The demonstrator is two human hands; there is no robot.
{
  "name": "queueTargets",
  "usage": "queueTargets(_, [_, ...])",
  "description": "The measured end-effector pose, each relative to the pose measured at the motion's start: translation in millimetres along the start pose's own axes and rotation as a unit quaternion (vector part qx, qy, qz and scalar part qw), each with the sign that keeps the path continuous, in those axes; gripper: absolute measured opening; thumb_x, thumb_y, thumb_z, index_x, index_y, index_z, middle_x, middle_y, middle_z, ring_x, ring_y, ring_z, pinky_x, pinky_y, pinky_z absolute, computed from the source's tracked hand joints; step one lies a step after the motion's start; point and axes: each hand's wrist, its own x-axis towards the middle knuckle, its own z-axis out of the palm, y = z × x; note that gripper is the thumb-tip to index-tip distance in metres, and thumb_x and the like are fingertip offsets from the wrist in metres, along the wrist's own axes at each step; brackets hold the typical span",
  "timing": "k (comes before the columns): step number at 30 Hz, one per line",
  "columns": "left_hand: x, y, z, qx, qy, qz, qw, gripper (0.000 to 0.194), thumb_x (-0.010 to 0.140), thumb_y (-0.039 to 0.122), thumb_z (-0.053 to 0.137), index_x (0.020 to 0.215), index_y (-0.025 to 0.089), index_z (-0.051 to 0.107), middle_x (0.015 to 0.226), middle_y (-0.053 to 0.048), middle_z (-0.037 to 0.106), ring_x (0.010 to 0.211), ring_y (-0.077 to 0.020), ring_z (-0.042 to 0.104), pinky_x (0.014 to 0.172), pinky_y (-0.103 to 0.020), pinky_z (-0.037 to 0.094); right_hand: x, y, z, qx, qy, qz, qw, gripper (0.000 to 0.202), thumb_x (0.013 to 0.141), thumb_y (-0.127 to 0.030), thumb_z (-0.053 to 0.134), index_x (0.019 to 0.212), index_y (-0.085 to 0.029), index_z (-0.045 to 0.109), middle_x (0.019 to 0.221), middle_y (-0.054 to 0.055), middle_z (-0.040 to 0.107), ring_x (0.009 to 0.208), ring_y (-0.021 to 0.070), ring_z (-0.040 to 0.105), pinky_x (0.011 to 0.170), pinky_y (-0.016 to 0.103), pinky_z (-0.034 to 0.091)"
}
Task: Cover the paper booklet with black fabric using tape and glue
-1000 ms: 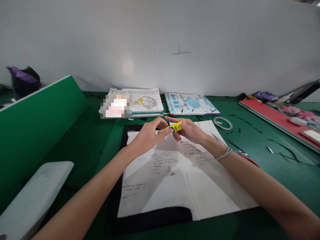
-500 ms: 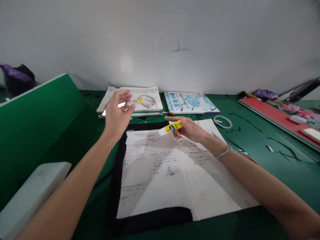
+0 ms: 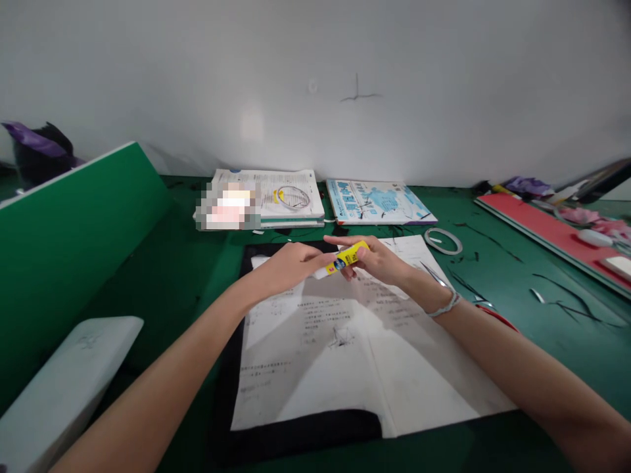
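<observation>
A yellow glue stick [image 3: 350,256] with a pale cap at its left end is held in my right hand [image 3: 382,259], whose index finger stretches out above it. At that capped end my left hand [image 3: 288,266] has its thumb and fingers closed on the cap. Both hands are over an unfolded sheet of paper [image 3: 315,374] with handwriting and a small sketch. Beneath the sheet lies a black piece of material [image 3: 305,433], showing along the left and front edges. Scissors [image 3: 434,274] lie partly hidden by my right wrist.
Behind the sheet are an open book [image 3: 290,180] carrying a tape ring, and a blue-and-white book [image 3: 382,200]. Another roll of tape [image 3: 444,241] lies to the right, near dark scraps and a red board [image 3: 552,236]. A green panel [image 3: 83,230] and a white box [image 3: 73,381] stand left.
My left hand has come down from in front of the open book to the capped end of the glue stick. My right hand still holds the glue stick over the paper.
</observation>
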Motion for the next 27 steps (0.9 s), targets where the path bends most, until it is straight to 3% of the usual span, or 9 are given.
queueTargets(4, [3, -1, 1.5, 0.063, 0.067, 0.031, 0.995, 0.029, 0.078, 0.052, 0.060, 0.079, 0.023, 0.065, 0.081, -0.003, 0.065, 0.064, -0.0170, 0.057, 0.050, -0.027, 0.037, 2, -1, 4, -0.030, 0.020, 0.015, 0.999, 0.066, 0.086, -0.054, 0.058, 0.137, -0.013, 0.051, 0.062, 0.000, 0.061, 0.056, 0.0112, 0.055, 0.052, 0.024, 0.041])
queueTargets(7, [5, -4, 5.0, 0.089, 0.118, 0.048, 0.988, 0.026, 0.069, 0.044, 0.071, 0.081, 0.023, 0.062, 0.095, -0.003, 0.068, 0.086, -0.0232, 0.062, 0.067, -0.032, 0.047, 3, -1, 7, -0.041, 0.034, 0.025, 0.998, 0.068, 0.083, -0.054, 0.062, 0.135, -0.012, 0.053, 0.059, -0.001, 0.060, 0.054, 0.0106, 0.053, 0.051, 0.023, 0.041])
queueTargets(11, [5, -8, 4.9, 0.016, 0.075, 0.057, 0.995, 0.031, 0.083, 0.052, 0.054, 0.094, 0.025, 0.066, 0.100, -0.004, 0.069, 0.089, -0.0219, 0.064, 0.073, -0.033, 0.049, 3, 0, 7, -0.022, 0.041, 0.012, 0.999, 0.068, 0.085, -0.056, 0.058, 0.137, -0.013, 0.051, 0.059, -0.001, 0.059, 0.054, 0.0107, 0.053, 0.052, 0.024, 0.042])
queueTargets(15, [4, -10, 0.7, -0.038, 0.012, 0.033, 0.999, 0.043, 0.088, 0.056, 0.043, 0.081, 0.024, 0.069, 0.076, -0.003, 0.069, 0.074, -0.0211, 0.064, 0.062, -0.030, 0.047, 1, 2, 5, 0.003, 0.038, 0.007, 0.999, 0.069, 0.086, -0.058, 0.055, 0.140, -0.015, 0.048, 0.061, 0.000, 0.060, 0.056, 0.0116, 0.054, 0.054, 0.025, 0.044])
queueTargets(18, [4, -8, -1.7, -0.034, 0.022, 0.024, 0.999, 0.042, 0.086, 0.057, 0.046, 0.078, 0.023, 0.069, 0.073, -0.002, 0.068, 0.072, -0.0211, 0.063, 0.060, -0.029, 0.046, 0, 3, 5, 0.005, 0.040, 0.010, 0.999, 0.068, 0.086, -0.059, 0.054, 0.139, -0.016, 0.048, 0.063, 0.000, 0.060, 0.056, 0.0115, 0.054, 0.053, 0.025, 0.043])
queueTargets(24, [4, -5, -0.8, -0.021, 0.047, 0.031, 0.998, 0.033, 0.078, 0.053, 0.062, 0.088, 0.023, 0.068, 0.099, -0.004, 0.070, 0.090, -0.0216, 0.064, 0.073, -0.031, 0.048, 1, 1, 7, 0.006, 0.055, 0.023, 0.998, 0.070, 0.085, -0.058, 0.057, 0.138, -0.013, 0.049, 0.062, -0.001, 0.059, 0.055, 0.0109, 0.054, 0.052, 0.025, 0.042])
queueTargets(27, [6, -5, -0.4, -0.034, 0.074, 0.048, 0.995, 0.032, 0.084, 0.051, 0.056, 0.088, 0.021, 0.066, 0.098, -0.004, 0.070, 0.090, -0.0198, 0.064, 0.077, -0.031, 0.048, 2, 1, 6, 0.033, 0.064, 0.026, 0.997, 0.073, 0.085, -0.060, 0.055, 0.139, -0.011, 0.048, 0.061, -0.001, 0.059, 0.055, 0.0112, 0.053, 0.053, 0.026, 0.042])
